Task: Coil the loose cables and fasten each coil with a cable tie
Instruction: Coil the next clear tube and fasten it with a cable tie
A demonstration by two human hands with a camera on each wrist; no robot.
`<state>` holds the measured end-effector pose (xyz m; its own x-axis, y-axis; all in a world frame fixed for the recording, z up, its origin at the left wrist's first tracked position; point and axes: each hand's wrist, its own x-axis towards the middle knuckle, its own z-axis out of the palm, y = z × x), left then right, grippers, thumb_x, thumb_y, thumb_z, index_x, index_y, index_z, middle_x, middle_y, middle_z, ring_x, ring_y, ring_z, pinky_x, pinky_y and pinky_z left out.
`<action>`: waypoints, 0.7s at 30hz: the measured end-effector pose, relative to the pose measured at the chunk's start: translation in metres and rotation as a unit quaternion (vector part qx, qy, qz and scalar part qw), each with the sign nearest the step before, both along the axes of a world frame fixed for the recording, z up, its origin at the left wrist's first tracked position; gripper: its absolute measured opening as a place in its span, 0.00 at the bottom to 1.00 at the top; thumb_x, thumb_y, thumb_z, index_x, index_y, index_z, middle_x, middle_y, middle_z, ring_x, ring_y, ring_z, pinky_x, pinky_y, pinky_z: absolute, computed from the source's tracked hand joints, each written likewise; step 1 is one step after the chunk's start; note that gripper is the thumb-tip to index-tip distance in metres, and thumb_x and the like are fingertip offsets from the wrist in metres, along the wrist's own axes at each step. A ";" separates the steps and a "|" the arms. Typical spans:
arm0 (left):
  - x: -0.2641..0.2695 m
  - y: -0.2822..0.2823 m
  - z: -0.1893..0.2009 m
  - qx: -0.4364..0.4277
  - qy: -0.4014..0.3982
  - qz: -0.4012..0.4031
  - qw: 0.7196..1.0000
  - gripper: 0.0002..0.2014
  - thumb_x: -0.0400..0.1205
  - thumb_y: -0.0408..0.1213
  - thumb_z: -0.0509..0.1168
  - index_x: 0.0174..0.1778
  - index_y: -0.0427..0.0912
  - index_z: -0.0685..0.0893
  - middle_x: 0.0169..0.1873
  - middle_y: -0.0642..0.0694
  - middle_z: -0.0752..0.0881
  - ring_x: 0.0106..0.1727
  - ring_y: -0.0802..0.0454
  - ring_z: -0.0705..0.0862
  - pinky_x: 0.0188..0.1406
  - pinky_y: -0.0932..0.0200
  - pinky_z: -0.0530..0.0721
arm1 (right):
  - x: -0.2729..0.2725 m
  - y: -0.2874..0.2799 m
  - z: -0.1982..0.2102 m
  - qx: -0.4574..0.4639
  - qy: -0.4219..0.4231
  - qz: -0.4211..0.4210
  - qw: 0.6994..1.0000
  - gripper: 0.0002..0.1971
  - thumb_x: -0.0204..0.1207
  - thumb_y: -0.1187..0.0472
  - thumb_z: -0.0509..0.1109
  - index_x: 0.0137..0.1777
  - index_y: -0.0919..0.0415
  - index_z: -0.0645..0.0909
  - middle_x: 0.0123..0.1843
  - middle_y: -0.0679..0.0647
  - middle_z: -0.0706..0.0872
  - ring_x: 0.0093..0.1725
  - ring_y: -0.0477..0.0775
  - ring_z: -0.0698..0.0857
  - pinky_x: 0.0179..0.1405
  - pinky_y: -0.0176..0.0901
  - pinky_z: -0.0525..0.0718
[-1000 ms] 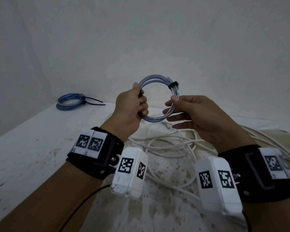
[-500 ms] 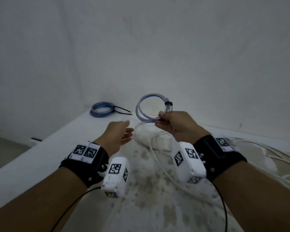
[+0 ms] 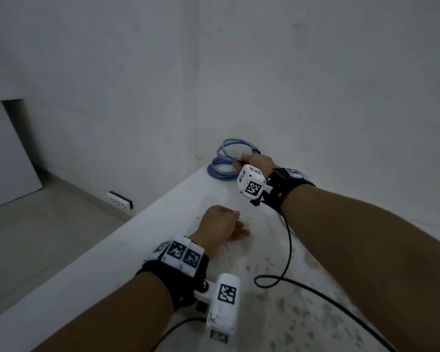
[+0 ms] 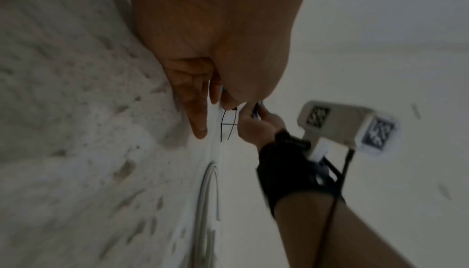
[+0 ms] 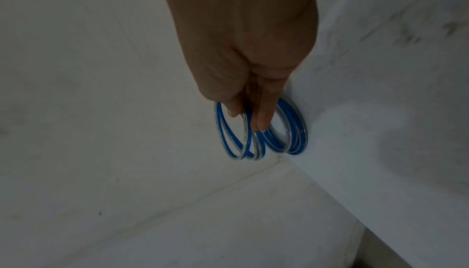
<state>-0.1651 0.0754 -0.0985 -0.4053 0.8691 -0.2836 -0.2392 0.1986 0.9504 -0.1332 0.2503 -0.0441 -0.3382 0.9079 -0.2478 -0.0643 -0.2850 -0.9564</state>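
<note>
My right hand (image 3: 242, 161) pinches a blue-and-clear cable coil (image 3: 225, 146) by its rim, with a black cable tie (image 3: 256, 150) fastened on it. It holds the coil upright at the table's far corner, just above a second blue coil (image 3: 220, 174) lying flat. In the right wrist view the thumb and fingers (image 5: 262, 118) grip the held coil (image 5: 228, 138), and the other coil (image 5: 291, 132) lies right beside it. My left hand (image 3: 236, 226) rests on the table with loose fingers (image 4: 198, 116) and holds nothing. Black tie tails (image 4: 225, 126) show near the right hand.
The stained white table (image 3: 163, 224) ends at a left edge with floor below and a wall socket (image 3: 120, 200). Walls close the corner behind the coils. A black camera lead (image 3: 287, 250) loops on the table. A white cable (image 4: 205, 192) lies nearer me.
My left hand let go of the coil and dropped to the table. My right hand carried the tied coil left to the far corner, over the other coil.
</note>
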 end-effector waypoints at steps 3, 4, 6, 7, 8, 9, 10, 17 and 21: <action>-0.001 0.005 -0.009 0.008 0.038 0.016 0.999 0.05 0.87 0.32 0.62 0.54 0.33 0.76 0.43 0.35 0.85 0.27 0.46 0.87 0.23 0.60 0.84 | -0.021 0.003 0.000 0.049 -0.072 0.048 0.995 0.21 0.90 0.61 0.57 0.79 0.68 0.68 0.74 0.62 0.78 0.71 0.62 0.80 0.52 0.39 0.85; -0.002 0.006 -0.012 0.011 0.047 0.021 0.999 0.05 0.86 0.33 0.62 0.54 0.34 0.76 0.43 0.35 0.85 0.28 0.46 0.88 0.24 0.59 0.84 | -0.026 0.010 -0.006 0.093 -0.130 0.066 0.985 0.22 0.89 0.59 0.58 0.79 0.69 0.68 0.75 0.62 0.77 0.72 0.61 0.79 0.51 0.38 0.84; -0.002 0.007 -0.016 0.017 0.055 0.032 0.998 0.05 0.85 0.33 0.63 0.53 0.36 0.77 0.44 0.35 0.86 0.29 0.44 0.89 0.27 0.58 0.85 | -0.029 0.015 -0.014 0.169 -0.244 0.066 0.953 0.22 0.88 0.54 0.61 0.73 0.70 0.74 0.70 0.65 0.81 0.68 0.63 0.81 0.57 0.43 0.80; -0.002 0.007 -0.018 0.021 0.058 0.035 0.998 0.05 0.85 0.33 0.63 0.53 0.36 0.78 0.44 0.35 0.87 0.30 0.43 0.89 0.28 0.57 0.85 | -0.029 0.016 -0.023 0.226 -0.326 0.070 0.915 0.21 0.87 0.53 0.62 0.70 0.69 0.77 0.67 0.66 0.83 0.65 0.63 0.82 0.57 0.44 0.79; -0.002 0.007 -0.019 0.026 0.061 0.036 0.997 0.06 0.85 0.33 0.63 0.55 0.36 0.78 0.45 0.35 0.87 0.31 0.43 0.89 0.30 0.57 0.85 | -0.031 0.020 -0.025 0.222 -0.373 0.064 0.899 0.20 0.87 0.52 0.62 0.69 0.68 0.77 0.66 0.65 0.84 0.64 0.63 0.83 0.56 0.45 0.79; -0.002 0.007 -0.020 0.032 0.065 0.034 0.997 0.07 0.84 0.33 0.63 0.56 0.37 0.79 0.47 0.35 0.87 0.32 0.42 0.90 0.31 0.56 0.86 | -0.029 0.020 -0.030 0.239 -0.360 0.068 0.899 0.21 0.86 0.51 0.63 0.70 0.66 0.76 0.67 0.64 0.84 0.64 0.63 0.83 0.55 0.44 0.79; -0.002 0.006 -0.021 0.040 0.072 0.029 0.996 0.07 0.84 0.32 0.63 0.57 0.37 0.79 0.47 0.35 0.87 0.33 0.42 0.90 0.33 0.54 0.87 | -0.025 0.017 -0.030 0.225 -0.334 0.061 0.913 0.22 0.86 0.51 0.63 0.73 0.65 0.73 0.68 0.62 0.83 0.65 0.63 0.83 0.55 0.43 0.79; -0.001 0.002 -0.023 0.060 0.113 0.021 0.992 0.09 0.82 0.33 0.62 0.58 0.40 0.79 0.42 0.40 0.88 0.34 0.41 0.91 0.44 0.42 0.92 | -0.023 0.013 -0.031 0.176 -0.313 0.050 0.932 0.21 0.85 0.45 0.63 0.40 0.62 0.80 0.33 0.53 0.83 0.24 0.46 0.82 0.26 0.30 0.76; -0.001 0.001 -0.024 0.073 0.116 0.019 0.990 0.12 0.80 0.30 0.60 0.58 0.39 0.80 0.45 0.39 0.87 0.34 0.41 0.90 0.42 0.43 0.92 | -0.025 0.010 -0.036 0.146 -0.298 0.046 0.942 0.28 0.85 0.40 0.60 0.30 0.60 0.80 0.29 0.52 0.84 0.29 0.50 0.82 0.27 0.34 0.78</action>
<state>-0.1661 0.0765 -0.1226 -0.4784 0.8767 -0.0513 -0.0161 0.0497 0.9986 -0.1583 0.2606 -0.0806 -0.2982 0.9405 -0.1628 0.5205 0.0172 -0.8537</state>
